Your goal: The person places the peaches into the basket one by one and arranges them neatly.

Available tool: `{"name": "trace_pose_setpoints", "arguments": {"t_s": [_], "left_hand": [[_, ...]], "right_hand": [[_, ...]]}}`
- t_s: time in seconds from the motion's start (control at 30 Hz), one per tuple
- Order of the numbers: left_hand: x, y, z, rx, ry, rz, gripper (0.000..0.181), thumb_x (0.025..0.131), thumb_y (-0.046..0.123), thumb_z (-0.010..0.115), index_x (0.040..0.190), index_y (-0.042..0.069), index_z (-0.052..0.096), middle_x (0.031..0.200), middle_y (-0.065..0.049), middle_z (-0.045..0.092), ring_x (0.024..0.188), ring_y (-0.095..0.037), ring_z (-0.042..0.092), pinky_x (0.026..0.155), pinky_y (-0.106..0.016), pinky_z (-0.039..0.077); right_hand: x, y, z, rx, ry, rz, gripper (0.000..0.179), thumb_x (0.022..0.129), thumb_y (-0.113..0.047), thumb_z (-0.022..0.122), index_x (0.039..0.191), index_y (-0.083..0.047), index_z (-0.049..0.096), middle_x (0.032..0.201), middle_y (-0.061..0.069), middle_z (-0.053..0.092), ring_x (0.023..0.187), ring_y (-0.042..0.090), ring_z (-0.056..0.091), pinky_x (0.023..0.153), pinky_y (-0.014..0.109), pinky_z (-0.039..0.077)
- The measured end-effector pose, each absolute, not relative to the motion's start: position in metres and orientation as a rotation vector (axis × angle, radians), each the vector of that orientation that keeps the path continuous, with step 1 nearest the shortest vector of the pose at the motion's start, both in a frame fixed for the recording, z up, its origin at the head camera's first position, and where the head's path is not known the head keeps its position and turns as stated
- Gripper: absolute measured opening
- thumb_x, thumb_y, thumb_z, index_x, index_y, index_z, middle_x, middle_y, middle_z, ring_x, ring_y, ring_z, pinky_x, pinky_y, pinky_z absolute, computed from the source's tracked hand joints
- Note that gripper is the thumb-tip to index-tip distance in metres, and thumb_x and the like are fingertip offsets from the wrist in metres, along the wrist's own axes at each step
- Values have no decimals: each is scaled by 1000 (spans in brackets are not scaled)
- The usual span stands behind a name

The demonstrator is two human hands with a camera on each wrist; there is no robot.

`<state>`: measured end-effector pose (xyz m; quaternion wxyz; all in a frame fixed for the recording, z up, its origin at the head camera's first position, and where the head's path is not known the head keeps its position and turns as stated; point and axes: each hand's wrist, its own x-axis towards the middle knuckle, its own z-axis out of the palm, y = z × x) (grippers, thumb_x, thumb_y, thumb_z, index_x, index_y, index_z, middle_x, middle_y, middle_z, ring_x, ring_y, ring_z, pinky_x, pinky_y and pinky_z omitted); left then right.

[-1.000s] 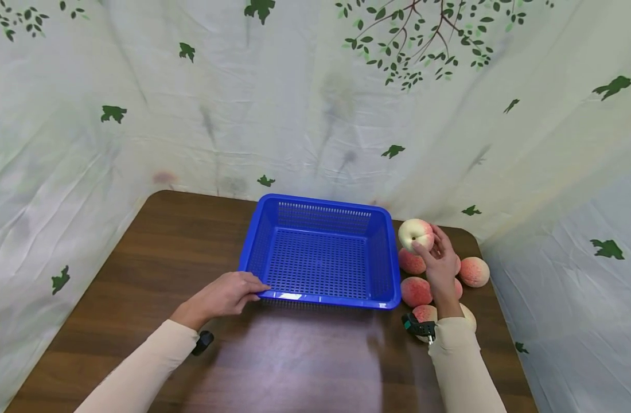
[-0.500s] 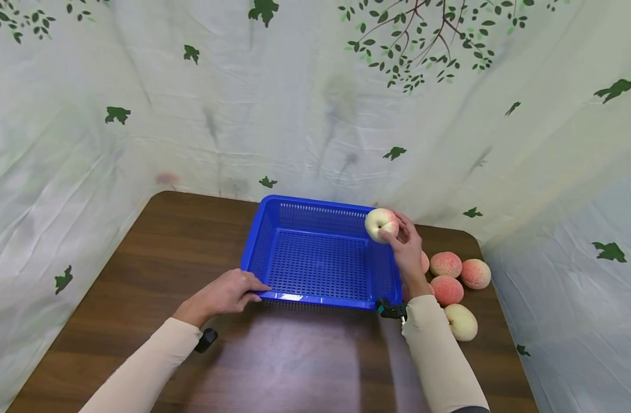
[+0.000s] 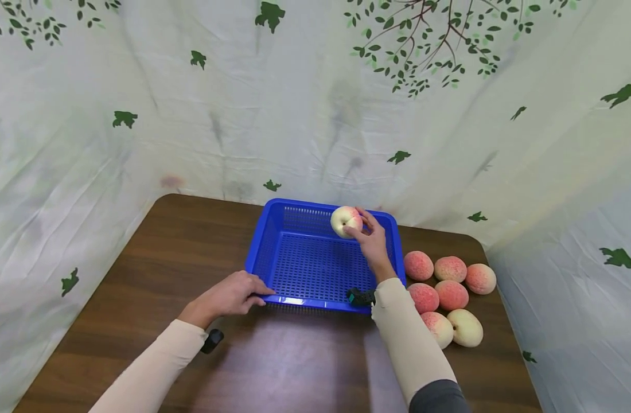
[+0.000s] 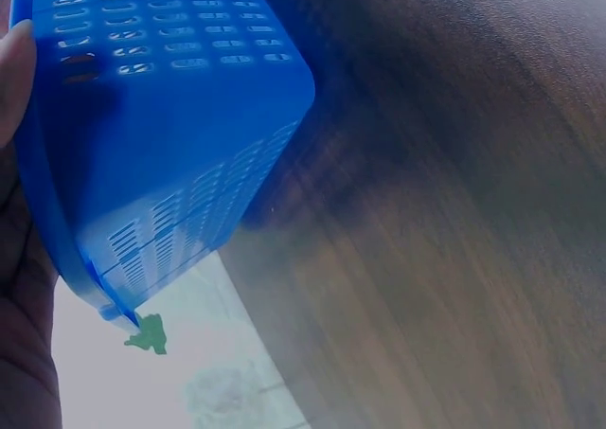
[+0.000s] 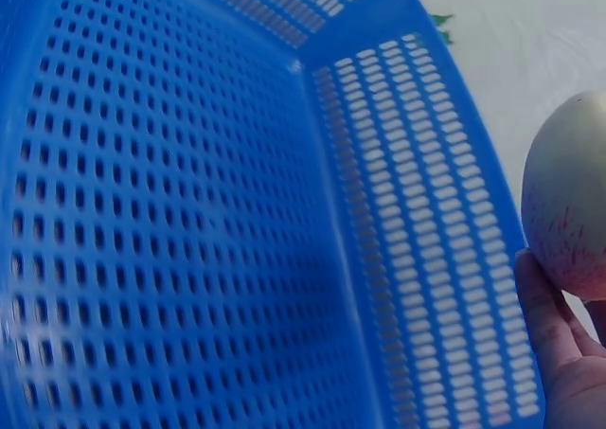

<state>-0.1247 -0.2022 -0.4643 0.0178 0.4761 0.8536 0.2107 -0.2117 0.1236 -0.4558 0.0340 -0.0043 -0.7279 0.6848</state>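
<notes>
My right hand (image 3: 371, 244) holds a pale peach with a pink blush (image 3: 346, 222) over the back part of a blue plastic basket (image 3: 323, 303). Thumb and fingers pinch the peach from its right side; the right wrist view shows this peach (image 5: 573, 197) at its right edge, beside the basket's slotted wall (image 5: 417, 211). At the basket's front left corner, my left hand (image 3: 235, 292) grips the rim, fingers over the top and thumb below. Only part of that hand (image 4: 24, 296) appears in the left wrist view, along the rim. The basket's perforated floor (image 3: 315, 261) is bare.
Several pink and cream peaches (image 3: 452, 295) lie in a cluster on the brown wooden table (image 3: 202, 241), right of the basket. A pale curtain with leaf prints (image 3: 305, 115) hangs behind the table and along both sides.
My right hand has carried the peach leftward, from above the cluster of peaches to over the basket. The left hand stays on the rim.
</notes>
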Motion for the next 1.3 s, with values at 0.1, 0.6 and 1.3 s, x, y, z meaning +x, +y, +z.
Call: {"name": "trace_pose_setpoints", "arguments": {"t_s": [0.1,0.6,1.3], "left_hand": [[-125,-202,-465,1479,2646,673,21,81,3,72,102,4,74,93,-2,73,85,-15,67,74,-33,52],[-125,-200,-463,1419,2590,702,21,82,3,72,104,2,74,94,-3,73,86,-13,67,74,-30,53],[-122,-201,-462,1382,2571,698,22,83,6,73,105,5,74,94,0,73,84,-9,64,74,-29,52]], "right_hand": [[-219,112,-468,-15,-2270,2090,60,82,-6,75,138,-11,53,126,15,57,103,26,58,78,23,47],[-229,62,-496,-53,-2299,2225,64,79,-3,76,138,-6,51,139,18,51,120,33,53,90,35,48],[-241,13,-529,-96,-2554,2091,65,71,-2,82,131,-4,57,131,14,57,117,28,55,94,38,46]]}}
